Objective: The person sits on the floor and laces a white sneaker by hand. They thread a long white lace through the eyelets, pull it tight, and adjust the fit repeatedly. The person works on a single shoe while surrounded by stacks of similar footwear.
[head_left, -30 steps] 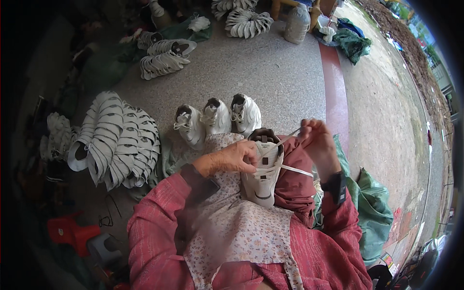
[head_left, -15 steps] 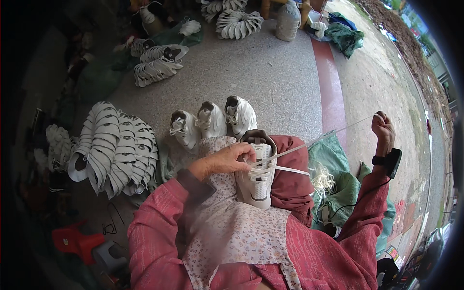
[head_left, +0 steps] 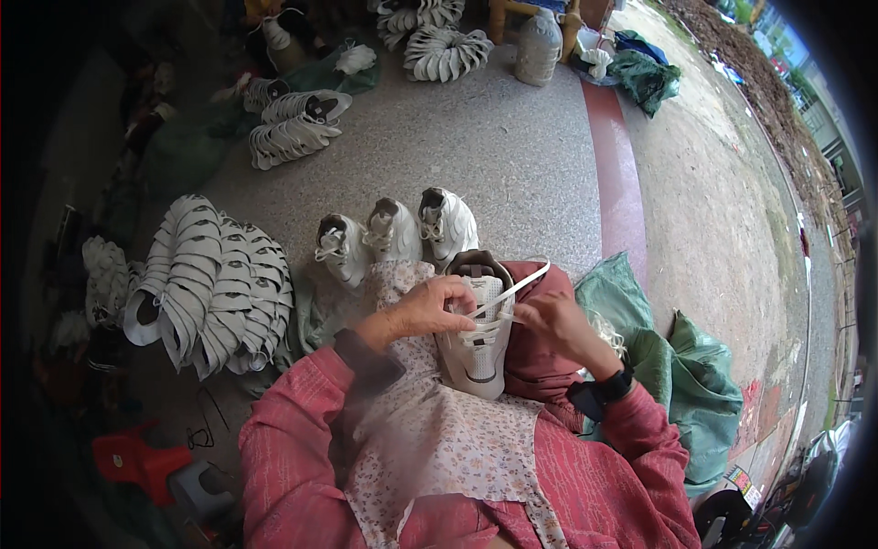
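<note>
A white sneaker point(head_left: 477, 352) with a brown collar rests on my lap, its heel opening away from me. My left hand point(head_left: 430, 309) is closed on the sneaker's left side by the eyelets, thumb and fingers pinched there. At the other side of the lacing my right hand point(head_left: 562, 322) is closed, its fingertips pinching the lace close to the eyelets. A flat white shoelace point(head_left: 523, 287) runs from the lacing up to the right, with a free stretch sticking out over my leg. Three laced sneakers point(head_left: 393, 229) stand just beyond my knees.
Stacked white shoe uppers point(head_left: 219, 288) stand at my left, with more uppers point(head_left: 297, 128) farther off. Green sacks point(head_left: 686, 384) and a bundle of white laces point(head_left: 607, 333) lie at my right. A red stool point(head_left: 144, 460) is lower left; a plastic jug point(head_left: 539, 48) stands far back.
My right hand has come in from far out at the right, where it held the lace taut, to the sneaker's right side. The lace is now slack. My left hand stays at the eyelets.
</note>
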Motion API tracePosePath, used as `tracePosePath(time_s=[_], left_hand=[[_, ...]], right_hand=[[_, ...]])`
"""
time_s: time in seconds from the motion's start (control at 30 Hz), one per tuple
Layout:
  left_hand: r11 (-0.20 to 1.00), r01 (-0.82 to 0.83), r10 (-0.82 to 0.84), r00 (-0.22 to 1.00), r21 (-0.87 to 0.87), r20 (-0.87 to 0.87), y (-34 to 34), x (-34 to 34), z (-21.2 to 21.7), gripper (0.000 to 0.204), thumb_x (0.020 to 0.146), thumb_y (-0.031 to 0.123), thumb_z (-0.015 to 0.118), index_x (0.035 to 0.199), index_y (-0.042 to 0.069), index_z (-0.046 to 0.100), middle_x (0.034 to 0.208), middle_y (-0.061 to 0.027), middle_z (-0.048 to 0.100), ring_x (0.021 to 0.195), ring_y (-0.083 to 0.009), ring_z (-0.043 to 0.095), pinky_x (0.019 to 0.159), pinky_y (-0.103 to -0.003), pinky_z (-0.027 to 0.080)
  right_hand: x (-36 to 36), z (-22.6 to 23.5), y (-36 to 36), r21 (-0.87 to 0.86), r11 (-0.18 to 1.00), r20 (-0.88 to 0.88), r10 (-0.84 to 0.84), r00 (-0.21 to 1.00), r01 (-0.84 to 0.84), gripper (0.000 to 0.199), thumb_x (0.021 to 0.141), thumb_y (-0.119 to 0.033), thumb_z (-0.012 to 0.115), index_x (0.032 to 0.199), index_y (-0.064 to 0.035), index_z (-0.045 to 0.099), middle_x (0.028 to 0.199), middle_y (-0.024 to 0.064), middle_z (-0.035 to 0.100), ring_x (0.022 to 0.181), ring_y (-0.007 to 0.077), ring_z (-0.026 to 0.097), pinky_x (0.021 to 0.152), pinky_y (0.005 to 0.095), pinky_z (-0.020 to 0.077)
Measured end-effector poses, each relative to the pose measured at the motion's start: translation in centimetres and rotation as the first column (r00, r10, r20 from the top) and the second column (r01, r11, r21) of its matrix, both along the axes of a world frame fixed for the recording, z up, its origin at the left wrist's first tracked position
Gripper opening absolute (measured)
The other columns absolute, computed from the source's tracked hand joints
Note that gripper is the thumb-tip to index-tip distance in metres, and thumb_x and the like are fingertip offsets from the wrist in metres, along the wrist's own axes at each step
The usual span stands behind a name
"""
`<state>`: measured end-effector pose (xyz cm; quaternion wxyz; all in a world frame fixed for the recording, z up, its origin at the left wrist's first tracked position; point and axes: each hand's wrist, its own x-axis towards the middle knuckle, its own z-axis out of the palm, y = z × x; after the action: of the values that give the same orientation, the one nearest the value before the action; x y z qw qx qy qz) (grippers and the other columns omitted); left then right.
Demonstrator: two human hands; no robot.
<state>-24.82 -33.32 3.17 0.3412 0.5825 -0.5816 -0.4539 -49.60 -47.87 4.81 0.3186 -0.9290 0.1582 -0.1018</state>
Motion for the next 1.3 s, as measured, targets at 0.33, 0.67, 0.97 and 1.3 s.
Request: tracePosePath(time_s=[0.33, 0.67, 0.97, 1.3], left_hand=[[0.988, 0.027, 0.036, 0.914, 0.149, -0.405, 2.5, 1.1, 2.5, 0.029, 0.099, 0.03, 0.062, 0.095, 0.002, 0.067, 0.11, -0.0031, 0.051, 0.102, -0.014, 0.049, 0.089, -0.031, 0.043], [0.769, -0.634, 0.142, 0.303, -0.088, -0.942, 13.6, 8.7, 7.2, 0.035, 0.109, 0.029, 0.04, 0.078, 0.012, 0.044, 0.078, -0.001, 0.047, 0.078, -0.0172, 0.046, 0.089, -0.037, 0.042], [0.483, -0.869, 0.03, -0.101, 0.103, -0.994, 23.9, 15.2, 3.6, 0.016, 0.106, 0.014, 0.042, 0.105, 0.002, 0.053, 0.085, -0.0043, 0.046, 0.073, -0.0156, 0.04, 0.066, -0.03, 0.038], [0.408, -0.913, 0.682, 0.301, 0.006, -0.667, 16.7, 9.5, 7.1, 0.028, 0.105, 0.028, 0.054, 0.113, 0.003, 0.062, 0.055, 0.0082, 0.03, 0.046, -0.0018, 0.024, 0.042, -0.022, 0.017]], right_hand=[[-1.4, 4.2, 1.8, 0.753, 0.651, 0.084, -0.234, 0.969, 0.092, 0.033, 0.101, -0.03, 0.057, 0.094, 0.0, 0.068, 0.097, 0.009, 0.062, 0.09, 0.0194, 0.06, 0.084, 0.0341, 0.0469], [-15.8, 3.3, -6.4, 0.687, 0.101, 0.392, -0.885, 0.249, -0.72, 0.026, 0.104, -0.029, 0.047, 0.094, -0.0065, 0.056, 0.087, 0.0022, 0.048, 0.086, 0.0198, 0.048, 0.105, 0.0468, 0.0346], [-29.8, -8.6, -10.0, 0.888, -0.193, -0.182, -0.981, 0.067, -0.417, 0.019, 0.102, -0.003, 0.052, 0.119, 0.0017, 0.058, 0.087, 0.0048, 0.057, 0.074, 0.0159, 0.051, 0.069, 0.0263, 0.0465], [-11.3, -1.7, -3.7, 0.791, 0.407, 0.214, -0.883, 0.418, 0.457, 0.027, 0.103, -0.02, 0.058, 0.125, -0.0044, 0.058, 0.091, 0.0067, 0.071, 0.053, 0.0028, 0.047, 0.046, 0.0175, 0.0367]])
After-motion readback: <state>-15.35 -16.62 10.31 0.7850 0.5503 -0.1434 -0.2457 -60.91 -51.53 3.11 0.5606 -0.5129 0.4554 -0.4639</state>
